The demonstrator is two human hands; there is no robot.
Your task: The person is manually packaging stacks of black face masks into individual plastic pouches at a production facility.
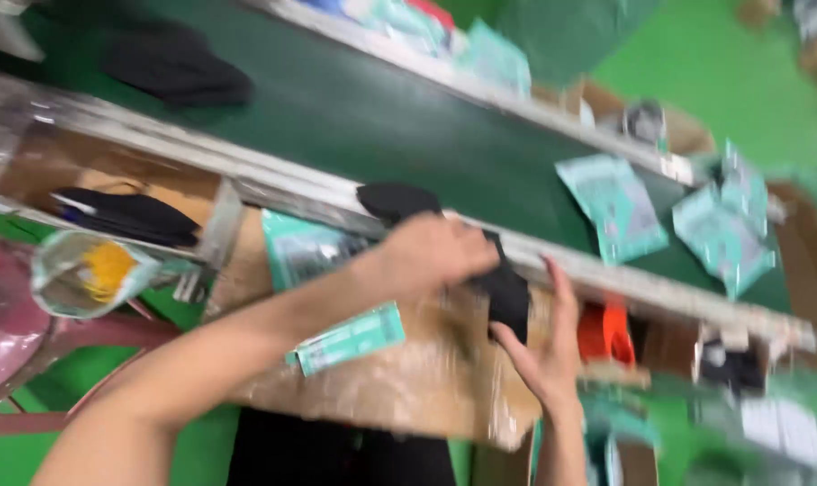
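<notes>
Black fabric piece (507, 292) sits pinched between both hands over the cardboard-covered surface (399, 378): left hand (431, 252) closes its grip on top, right hand (543, 346) supports beneath. Steady, even tension would likely keep it flat; motion blur hides detail.

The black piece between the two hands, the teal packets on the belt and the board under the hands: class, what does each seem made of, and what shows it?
Black piece: seemingly soft matte fabric; it bends limply between the left hand and right hand.
Teal packets: likely plastic film; thin, flat, faintly glossy.
Board: apparently brown cardboard under shiny clear tape or film. Blur leaves all three uncertain.
</notes>
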